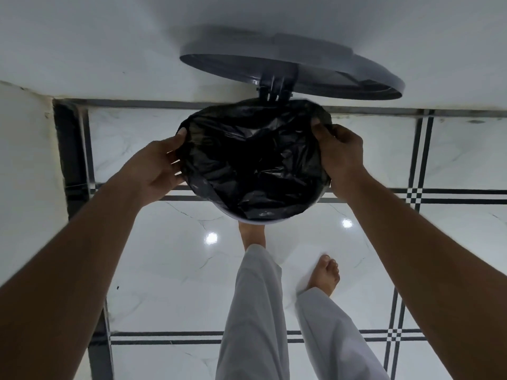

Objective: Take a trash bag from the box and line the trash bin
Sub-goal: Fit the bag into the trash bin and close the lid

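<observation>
A black trash bag [255, 160] lies crumpled inside a round white trash bin [260, 221], its edge folded over most of the rim. The bin's grey lid [315, 69] stands raised against the wall behind. My left hand [156, 171] presses the bag's edge on the bin's left side. My right hand [340, 157] pinches the bag's edge at the upper right of the rim. No box is in view.
The bin stands on a glossy white tiled floor [170, 264] with black lines, close to a white wall [109, 50]. One bare foot [251, 234] reaches under the bin's front; the other [325, 275] stands to the right. A white wall edge [30, 165] is on the left.
</observation>
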